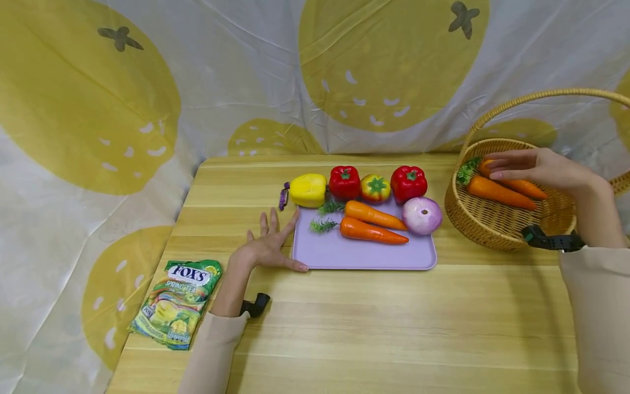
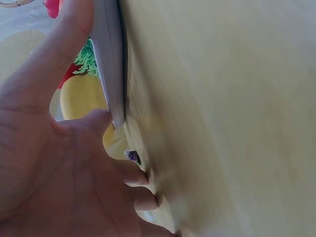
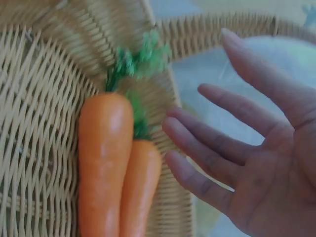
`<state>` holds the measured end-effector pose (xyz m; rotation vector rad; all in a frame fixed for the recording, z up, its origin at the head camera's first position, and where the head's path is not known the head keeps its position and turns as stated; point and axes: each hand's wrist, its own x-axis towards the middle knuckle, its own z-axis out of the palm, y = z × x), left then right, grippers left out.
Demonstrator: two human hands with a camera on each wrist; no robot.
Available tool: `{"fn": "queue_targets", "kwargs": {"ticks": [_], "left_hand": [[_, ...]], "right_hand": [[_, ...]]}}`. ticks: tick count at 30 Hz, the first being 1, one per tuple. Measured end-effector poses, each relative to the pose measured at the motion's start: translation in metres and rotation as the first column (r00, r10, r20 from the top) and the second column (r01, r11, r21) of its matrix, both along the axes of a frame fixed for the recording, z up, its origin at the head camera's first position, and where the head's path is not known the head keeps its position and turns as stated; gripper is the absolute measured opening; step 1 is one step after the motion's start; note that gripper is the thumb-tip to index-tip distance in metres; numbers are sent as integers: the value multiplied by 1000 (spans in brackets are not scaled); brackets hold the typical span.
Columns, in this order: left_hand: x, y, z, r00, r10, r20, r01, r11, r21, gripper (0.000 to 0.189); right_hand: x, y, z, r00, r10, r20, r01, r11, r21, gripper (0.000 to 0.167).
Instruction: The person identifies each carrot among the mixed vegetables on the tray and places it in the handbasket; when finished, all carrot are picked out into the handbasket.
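Observation:
My left hand [image 1: 266, 246] rests with spread fingers against the left edge of a lilac tray [image 1: 315, 254], thumb at its near corner. Two carrots [image 1: 371, 231] with green tops lie on the tray. A purple onion [image 1: 422, 215], two red bell peppers [image 1: 344, 183], a red-and-yellow tomato-like vegetable [image 1: 375, 189] and a yellow bell pepper [image 1: 308, 190] line its far and right sides. Over the wicker basket [image 1: 460, 216] hovers my right hand [image 1: 551, 167], fingers extended and holding nothing. Below it, two more carrots [image 3: 104, 163] lie side by side inside the basket.
A green Fox's candy bag [image 1: 179, 303] lies at the table's left side. Beside the yellow pepper sits a small purple wrapped item [image 1: 283, 197]. The basket's tall handle [image 1: 541, 96] arches above it. A lemon-print cloth [image 1: 236, 71] hangs behind the table.

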<state>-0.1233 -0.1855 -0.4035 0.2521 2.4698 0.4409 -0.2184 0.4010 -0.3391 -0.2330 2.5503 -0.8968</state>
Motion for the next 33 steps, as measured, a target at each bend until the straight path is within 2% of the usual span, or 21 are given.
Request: {"fn": "queue_targets", "kwargs": {"ticks": [7, 9, 15, 17, 23, 30, 33], "left_hand": [[0, 0, -2, 1000, 3, 13, -3, 1000, 9, 135], [-2, -1, -7, 1000, 4, 6, -4, 1000, 14, 138], [-2, -2, -8, 1000, 13, 12, -13, 999, 33, 141], [-1, -1, -2, 1000, 13, 21, -14, 999, 34, 139], [0, -1, 1, 1000, 3, 16, -3, 1000, 15, 137], [1, 0, 2, 1000, 4, 19, -5, 1000, 20, 136], [0, 0, 0, 1000, -1, 10, 1, 1000, 5, 135]], "right_hand": [[27, -30, 16, 993, 71, -91, -76, 996, -55, 52], [36, -41, 20, 988, 87, -127, -94, 994, -54, 51], [62, -80, 26, 969, 96, -227, -113, 992, -64, 51], [68, -93, 24, 961, 106, -257, -132, 987, -89, 53], [81, -130, 12, 928, 151, -341, -205, 971, -126, 62], [88, -167, -1, 937, 177, -300, -243, 950, -196, 71], [88, -183, -10, 926, 200, -322, -280, 933, -226, 74]]}}
